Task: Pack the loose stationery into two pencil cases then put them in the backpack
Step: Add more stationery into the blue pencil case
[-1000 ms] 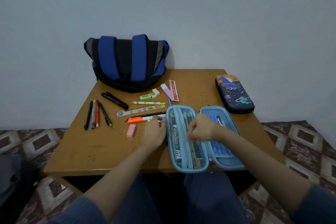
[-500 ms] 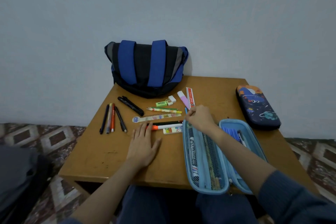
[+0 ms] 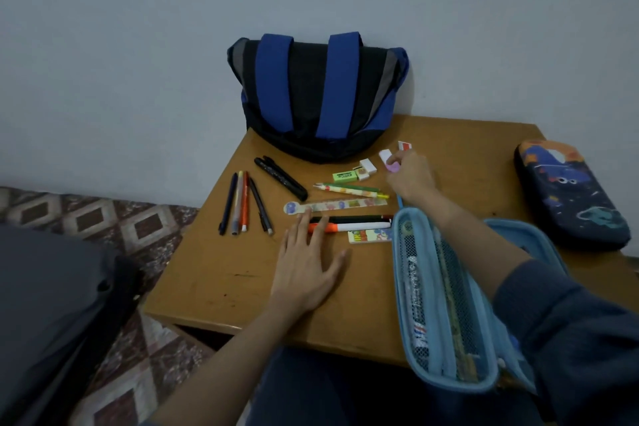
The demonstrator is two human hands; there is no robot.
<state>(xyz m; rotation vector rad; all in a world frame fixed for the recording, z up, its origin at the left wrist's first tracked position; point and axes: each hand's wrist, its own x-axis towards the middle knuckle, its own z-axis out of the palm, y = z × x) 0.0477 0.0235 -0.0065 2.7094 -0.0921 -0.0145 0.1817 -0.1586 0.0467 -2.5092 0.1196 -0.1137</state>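
My right hand (image 3: 411,176) pinches the pink highlighter (image 3: 389,160) near the backpack (image 3: 320,97), beside the red-and-white ruler (image 3: 404,145). My left hand (image 3: 307,266) lies flat on the table, its fingertips touching the orange marker (image 3: 349,227) and the patterned ruler (image 3: 339,206). The light blue pencil case (image 3: 446,301) lies open at the front right with pens behind its mesh. The dark space-print pencil case (image 3: 570,194) sits zipped at the far right. Loose pens (image 3: 242,204), a black marker (image 3: 280,177), erasers (image 3: 356,172) and pencils (image 3: 351,189) are spread across the table.
The wooden table (image 3: 224,280) stands against a grey wall. A dark bag or chair (image 3: 52,304) sits on the patterned floor at the left. A sticker-covered eraser (image 3: 370,236) lies next to the blue case.
My right hand left the open blue case and reached back to the pink highlighter. My left hand moved off the case's edge and flattened on the table. The camera view shifted left.
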